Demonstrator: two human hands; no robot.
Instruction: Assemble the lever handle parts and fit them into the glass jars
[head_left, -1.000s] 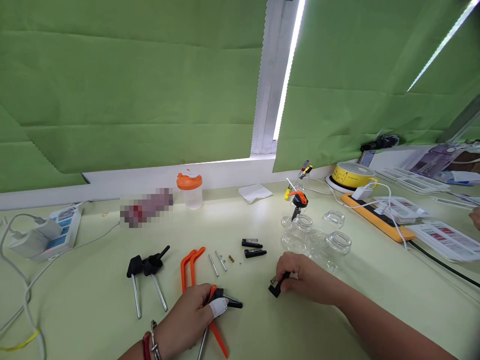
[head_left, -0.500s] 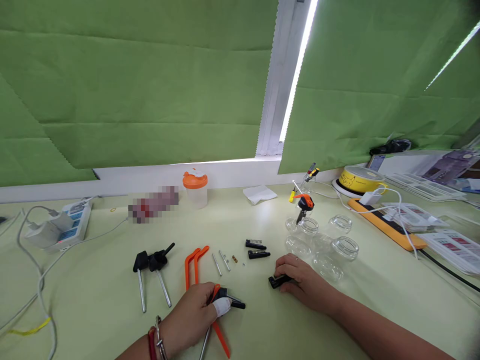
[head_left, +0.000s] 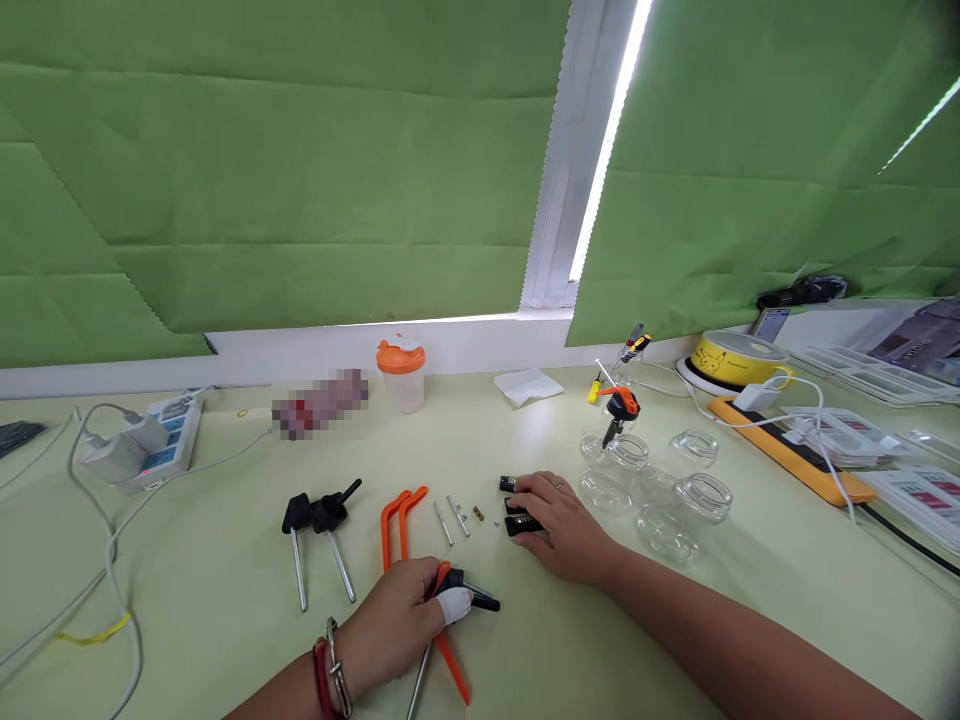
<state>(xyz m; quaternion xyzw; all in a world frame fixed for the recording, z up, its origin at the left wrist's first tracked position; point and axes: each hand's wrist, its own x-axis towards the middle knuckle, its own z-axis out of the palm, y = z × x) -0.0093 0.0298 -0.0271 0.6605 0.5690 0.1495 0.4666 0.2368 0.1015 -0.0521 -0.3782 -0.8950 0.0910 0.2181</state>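
On the pale green table [head_left: 187, 580], two black-headed metal rods [head_left: 319, 535] are lying left of the orange plastic levers [head_left: 397, 515]. The left hand [head_left: 397, 630] is gripping a black-and-orange pump head [head_left: 457, 595], fingers closed around it. Right of the levers, the right hand [head_left: 562, 520] is resting curled fingers on small black spring-loaded parts [head_left: 519, 505], beside clear glass jars [head_left: 660, 490].
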